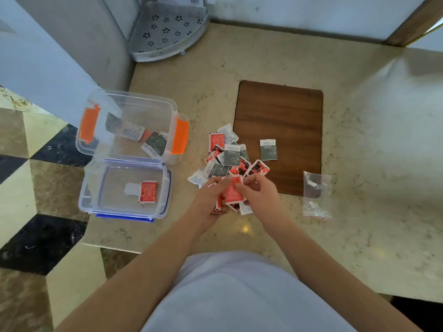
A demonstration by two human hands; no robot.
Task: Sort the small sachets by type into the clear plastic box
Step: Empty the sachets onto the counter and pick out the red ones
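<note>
A pile of small sachets (230, 156), red ones and dark green ones, lies on the marble counter. My left hand (211, 200) grips a bunch of red sachets (232, 191). My right hand (259, 190) pinches the top of that same bunch. To the left stands a clear box with orange clips (167, 109), holding a few green and white sachets (155, 142). In front of it sits a clear box with blue clips (91, 188), holding one red sachet (148, 191). One green sachet (268, 149) lies alone on the wooden board.
A brown wooden board (282, 111) lies behind the pile. An empty clear plastic bag (316, 195) rests to the right. A white perforated corner shelf (167, 27) stands at the back. The counter edge (107, 248) drops off to a checkered floor on the left.
</note>
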